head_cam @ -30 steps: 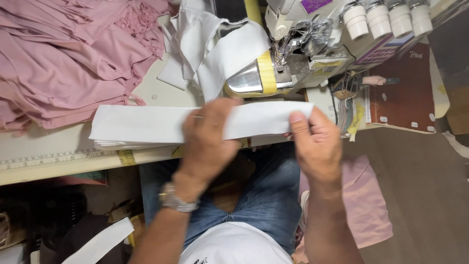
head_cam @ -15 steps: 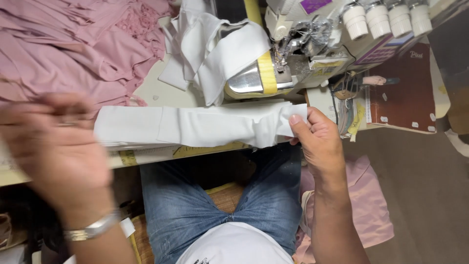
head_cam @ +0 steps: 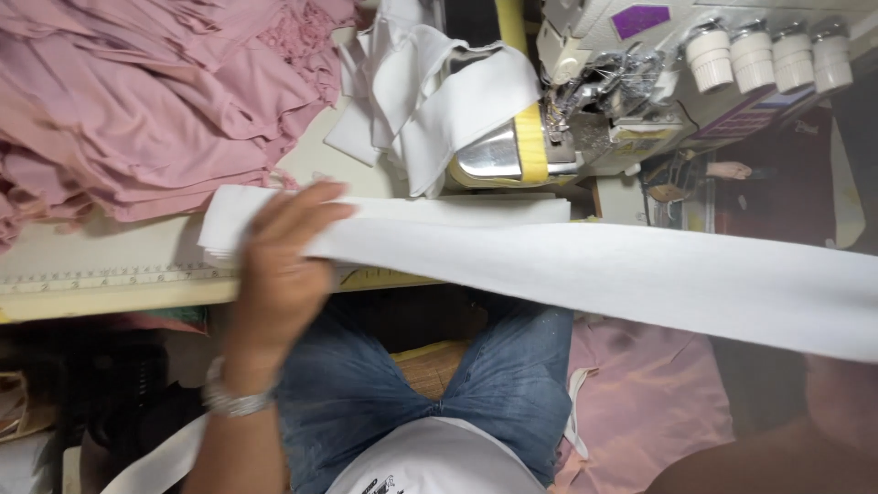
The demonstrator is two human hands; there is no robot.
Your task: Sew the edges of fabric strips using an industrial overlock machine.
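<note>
The white fabric strip (head_cam: 585, 270) is now drawn out long: a second ago it lay short and doubled along the bench edge under both my hands, and now it runs from the bench, just in front of the sewing machine (head_cam: 604, 101), out to the right past the bench and over my lap. My left hand (head_cam: 279, 265) has come back from the far left and lies on the strip's left end, fingers (head_cam: 311, 203) spread flat and apart, pressing it down on the bench (head_cam: 110, 256) rather than pinching it. My right hand (head_cam: 841, 389) has swung well right of the machine, low at the frame edge under the strip's far end; it is blurred, so I cannot tell whether its fingers grip the strip. So the piece seems opened to full length. Left of the machine lies the pile of pink fabric (head_cam: 137, 101), and white strips (head_cam: 430, 101) are draped beside it.
</note>
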